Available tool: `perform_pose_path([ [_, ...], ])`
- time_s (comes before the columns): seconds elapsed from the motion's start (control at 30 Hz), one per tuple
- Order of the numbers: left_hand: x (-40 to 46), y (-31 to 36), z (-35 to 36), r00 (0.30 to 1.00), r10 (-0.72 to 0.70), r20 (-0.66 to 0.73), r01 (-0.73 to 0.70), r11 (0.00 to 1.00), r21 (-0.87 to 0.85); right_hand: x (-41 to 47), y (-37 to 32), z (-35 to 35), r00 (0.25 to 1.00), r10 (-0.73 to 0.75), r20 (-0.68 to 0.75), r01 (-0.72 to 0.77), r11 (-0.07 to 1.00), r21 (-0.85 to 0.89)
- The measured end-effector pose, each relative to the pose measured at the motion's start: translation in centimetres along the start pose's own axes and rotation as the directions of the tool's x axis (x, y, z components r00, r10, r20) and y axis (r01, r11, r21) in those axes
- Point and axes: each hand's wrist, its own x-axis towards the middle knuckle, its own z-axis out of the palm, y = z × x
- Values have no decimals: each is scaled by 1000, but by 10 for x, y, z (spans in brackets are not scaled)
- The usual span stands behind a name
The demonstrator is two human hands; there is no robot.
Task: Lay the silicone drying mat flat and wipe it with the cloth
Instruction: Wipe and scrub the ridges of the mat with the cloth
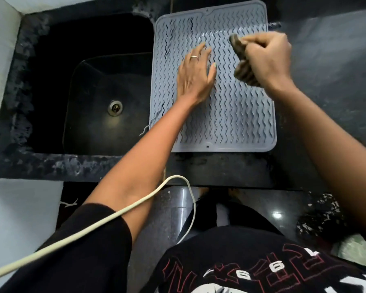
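A grey silicone drying mat [230, 115] with wavy ridges lies flat on the dark counter, just right of the sink. My left hand [195, 76] rests palm down on the mat's left half, fingers spread, a ring on one finger. My right hand [266, 58] hovers over the mat's upper right part, fingers closed around a bunched dark brown cloth [242, 62]. The cloth hangs from the fist slightly above the mat. A few of the mat's ridges near its left edge are torn loose.
A deep black sink [106, 115] with a metal drain [115, 107] lies left of the mat. The dark stone counter [330, 85] stretches right. A cream cable [106, 220] crosses my left arm. A white wall stands at the far left.
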Motion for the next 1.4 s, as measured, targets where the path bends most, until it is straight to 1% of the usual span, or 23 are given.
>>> perform_pose_path([
  [0.07,25,-2,0,998,-7,57,7,1000,4,28,-9,11,996,-58,-64,54,997,-55],
  [0.13,50,-6,3,996,-13,92,12,1000,13,54,-18,21,978,-148,-149,123,979,-164],
  [0.2,74,-11,7,994,-27,110,25,1000,13,78,-26,30,954,-225,-197,167,947,-273],
  [0.23,84,-14,9,992,-32,120,31,999,15,90,-26,36,953,-245,-180,172,922,-346],
  [0.27,95,-16,12,991,-29,131,26,999,24,102,-23,42,962,-244,-122,166,879,-448],
  [0.33,112,-22,17,985,-14,173,6,999,49,119,-12,55,988,-146,55,146,742,-655],
  [0.4,121,-29,24,983,-1,184,-11,998,64,129,5,69,984,-53,170,165,624,-764],
  [0.43,124,-32,28,985,3,172,-14,998,64,136,12,77,981,-55,186,183,589,-787],
  [0.57,126,-36,34,993,8,116,-15,998,66,150,27,94,966,-215,145,235,489,-840],
  [0.7,128,-37,35,993,19,115,-30,995,95,159,28,95,949,-292,120,256,487,-835],
  [0.8,127,-37,34,993,14,120,-25,995,94,144,28,87,936,-327,129,291,514,-807],
  [0.93,126,-38,37,993,27,116,-37,996,78,73,49,68,888,-430,162,384,500,-776],
  [1.07,127,-38,35,994,17,104,-26,997,79,13,52,55,878,-447,174,404,493,-771],
  [1.1,125,-38,36,994,17,104,-25,997,78,8,49,51,891,-415,186,399,519,-756],
  [1.13,126,-37,36,995,18,100,-26,997,73,8,42,47,907,-377,185,387,576,-720],
  [1.17,125,-37,36,995,17,100,-24,997,69,14,34,43,930,-333,155,350,673,-652],
  [1.2,126,-38,37,995,15,101,-22,998,65,24,24,40,952,-289,98,294,778,-555],
  [1.23,126,-38,36,995,12,102,-19,998,63,39,12,38,963,-268,13,246,860,-447],
  [1.27,126,-38,36,995,9,103,-16,998,62,58,1,38,958,-276,-81,227,899,-374],
  [1.3,126,-38,36,995,9,103,-16,998,64,80,-6,40,936,-309,-167,232,902,-363],
  [1.33,126,-37,36,995,13,102,-19,998,63,103,-13,45,917,-342,-204,241,885,-399],
  [1.37,126,-37,36,995,17,98,-24,998,63,125,-17,50,915,-359,-182,241,851,-467],
  [1.4,126,-37,36,996,19,91,-25,998,66,143,-17,58,936,-337,-99,229,799,-556],
])
